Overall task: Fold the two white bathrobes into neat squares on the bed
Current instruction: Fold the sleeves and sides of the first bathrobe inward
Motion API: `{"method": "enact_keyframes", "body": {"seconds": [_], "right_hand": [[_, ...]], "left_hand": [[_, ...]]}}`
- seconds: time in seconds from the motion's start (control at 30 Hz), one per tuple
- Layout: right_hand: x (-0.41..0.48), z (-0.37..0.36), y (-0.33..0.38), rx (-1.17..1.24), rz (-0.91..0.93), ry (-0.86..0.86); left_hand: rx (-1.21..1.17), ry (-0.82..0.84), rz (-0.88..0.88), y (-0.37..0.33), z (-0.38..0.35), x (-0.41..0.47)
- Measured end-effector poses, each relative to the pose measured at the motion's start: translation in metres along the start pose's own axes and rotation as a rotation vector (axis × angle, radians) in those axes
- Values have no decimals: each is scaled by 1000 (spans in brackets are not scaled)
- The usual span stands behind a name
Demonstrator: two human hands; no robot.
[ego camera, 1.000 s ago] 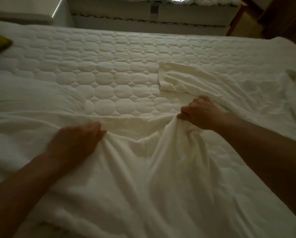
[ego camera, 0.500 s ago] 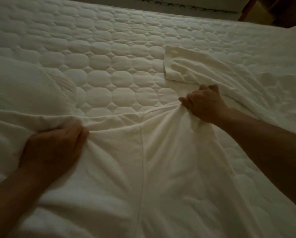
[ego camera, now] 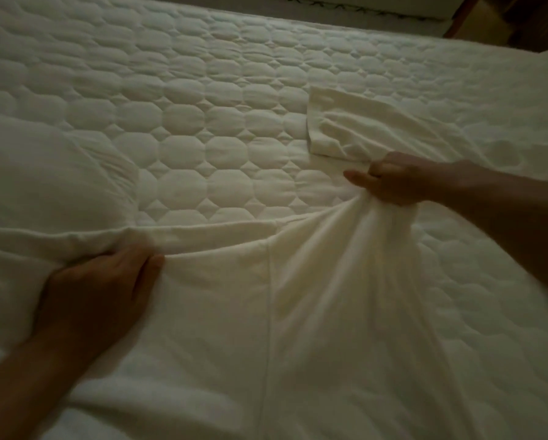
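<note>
A white bathrobe (ego camera: pixel 266 328) lies spread over the near part of the quilted bed (ego camera: pixel 202 106), a seam running down its middle. My left hand (ego camera: pixel 101 287) holds the robe's far hem at the left, fingers tucked under the folded edge. My right hand (ego camera: pixel 390 179) grips a bunch of the same hem at the right and lifts it slightly off the bed. One sleeve (ego camera: pixel 345 128) stretches away behind my right hand, its cuff lying flat. More white cloth (ego camera: pixel 520 147) lies at the far right; whether it is the second robe I cannot tell.
A white pillow or padded bulge (ego camera: pixel 44 179) lies at the left under the cover. Beyond the bed's far edge stands another white mattress side (ego camera: pixel 361 14), with dark wooden furniture (ego camera: pixel 520 17) in the top right corner.
Both hands have pulled apart along the hem, the left going left and the right going right and up. The cloth between them is stretched flatter. The view has dipped toward the bed.
</note>
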State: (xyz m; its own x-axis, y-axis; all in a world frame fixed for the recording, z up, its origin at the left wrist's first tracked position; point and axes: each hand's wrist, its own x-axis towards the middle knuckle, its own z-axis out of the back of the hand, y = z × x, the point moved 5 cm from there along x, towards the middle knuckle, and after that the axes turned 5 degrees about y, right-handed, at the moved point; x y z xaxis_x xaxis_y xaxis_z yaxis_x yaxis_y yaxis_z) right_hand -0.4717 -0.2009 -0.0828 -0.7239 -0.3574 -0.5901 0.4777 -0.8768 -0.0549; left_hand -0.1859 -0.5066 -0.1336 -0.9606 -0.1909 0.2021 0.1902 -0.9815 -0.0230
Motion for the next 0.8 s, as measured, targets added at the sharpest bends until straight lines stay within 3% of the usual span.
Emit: {"method": "enact_keyframes", "body": {"seconds": [0.07,0.1,0.23,0.3,0.37,0.47,0.63,0.8], "right_hand": [[9,14,5,-121,-30,97],[15,26,10,-181,-39,62],[36,36,39,-525,100,-343],[28,17,51,-286,284,-535],[3,-9,70,8,522,-616],[-27,-56,109,43,672,-559],[-35,-69,130,113,520,-569],[-27,-68,146,57,426,-299]], "left_hand": [[-8,-16,1,-2,0,1],[-7,-24,2,-3,-1,2],[-7,-45,5,0,-7,3],[-8,-56,1,1,-9,3],[-17,-63,-16,-1,-9,5],[6,-63,-22,-3,-8,8],[-18,-25,-84,-8,6,8],[-58,125,-222,-4,32,18]]}}
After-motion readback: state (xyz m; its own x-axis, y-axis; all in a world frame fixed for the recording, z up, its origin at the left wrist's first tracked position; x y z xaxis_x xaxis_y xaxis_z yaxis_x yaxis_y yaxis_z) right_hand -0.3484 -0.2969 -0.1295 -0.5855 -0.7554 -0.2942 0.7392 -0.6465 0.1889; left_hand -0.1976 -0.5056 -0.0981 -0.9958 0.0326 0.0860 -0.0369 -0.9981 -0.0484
